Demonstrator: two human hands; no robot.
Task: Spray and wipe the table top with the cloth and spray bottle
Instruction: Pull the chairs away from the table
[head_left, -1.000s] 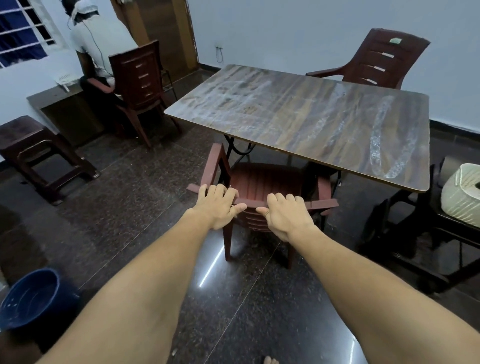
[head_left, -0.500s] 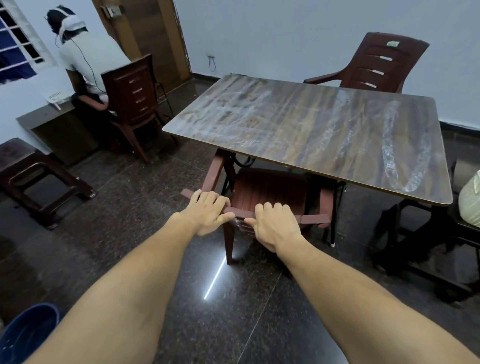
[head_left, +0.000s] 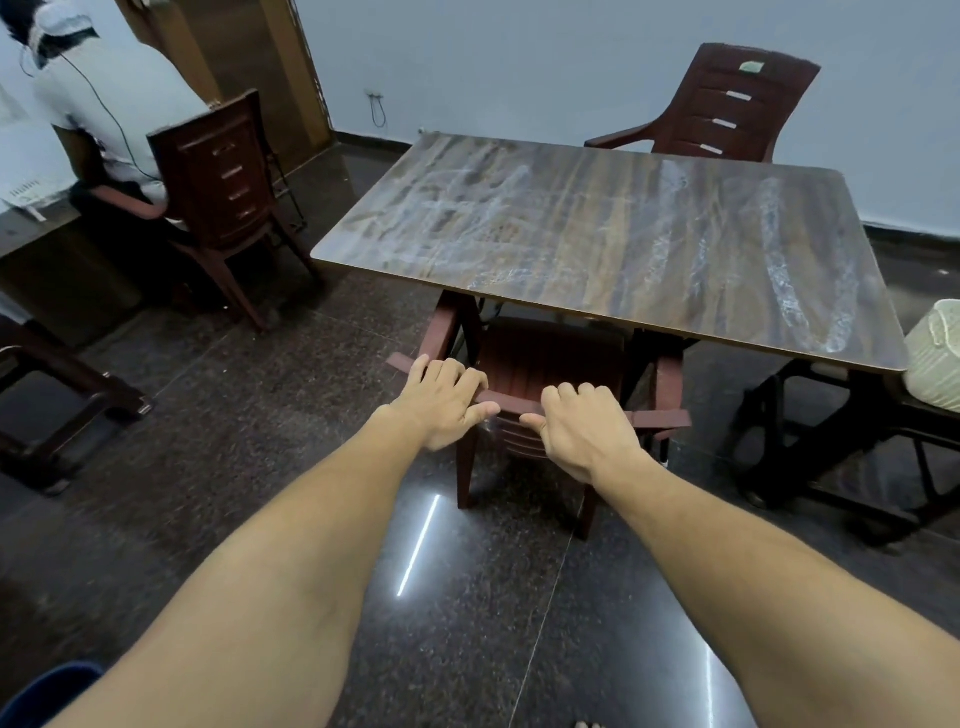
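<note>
**Both hands on the chair back, streaked table top just beyond the fingers**

Nearest of all, behind the wrists and far to the left of the fingers, the rim of a blue bucket (head_left: 49, 688) shows at the bottom corner; the dark polished floor (head_left: 270, 431) runs below both forearms, with a bright strip of reflected light (head_left: 418, 545) below and between the two hands; the left hand (head_left: 441, 402) and the right hand (head_left: 587, 431) sit side by side on the top rail of the near chair (head_left: 550, 358), their thumbs almost meeting; the left fingers (head_left: 447, 371) lie close together and curl over the rail, thumb on the near side; the right fingers (head_left: 582, 392) curl over it the same way, knuckles up; the chair's seat lies just beyond the fingertips, tucked partly under the table.

The table top (head_left: 623, 234) starts just past and above the fingers and stretches away from them; whitish smears and streaks cross its wood-grain surface, heaviest toward the right edge; right of the right fingers, beside the table's corner, a pale woven basket (head_left: 935, 358) rests on a dark stand; well left of the left fingers stands a dark stool (head_left: 57, 384); further off on that side a seated person (head_left: 104, 98) occupies a brown chair (head_left: 223, 166) at a desk; farthest from the fingers, past the table, an empty armchair (head_left: 737, 104) faces them against the pale wall.
</note>
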